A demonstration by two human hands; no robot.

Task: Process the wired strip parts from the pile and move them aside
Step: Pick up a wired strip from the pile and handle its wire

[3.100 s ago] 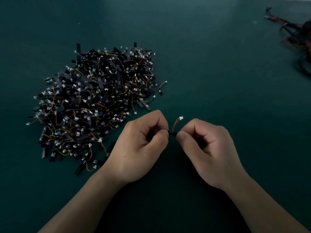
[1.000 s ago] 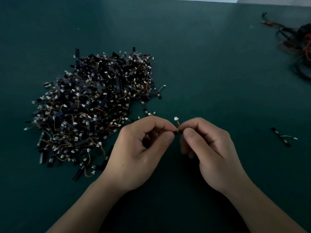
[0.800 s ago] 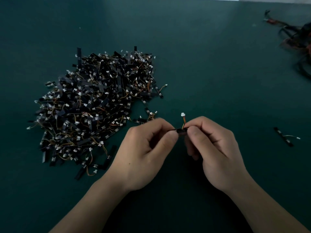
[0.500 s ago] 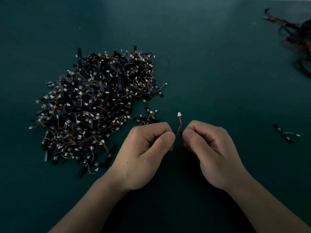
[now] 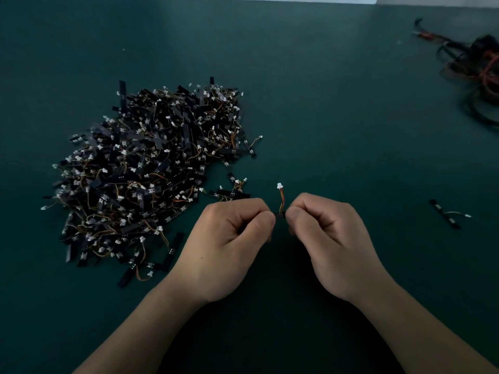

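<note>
Item, held: one wired strip part (image 5: 280, 214), pinched at either end between the left hand (image 5: 226, 244) and the right hand (image 5: 332, 247), both with fingers curled; only a short dark stretch shows in the gap between the thumbs, with its orange wire rising to a white connector (image 5: 279, 186). Stock: the pile (image 5: 151, 171) of like parts, beyond and to the left of the left hand, with a few stray strips (image 5: 232, 193) just past its knuckles. Moved aside: a single strip (image 5: 445, 214) well to the right of the right hand, on the green table (image 5: 324, 103); far beyond it, a blurred cable tangle (image 5: 475, 66).
</note>
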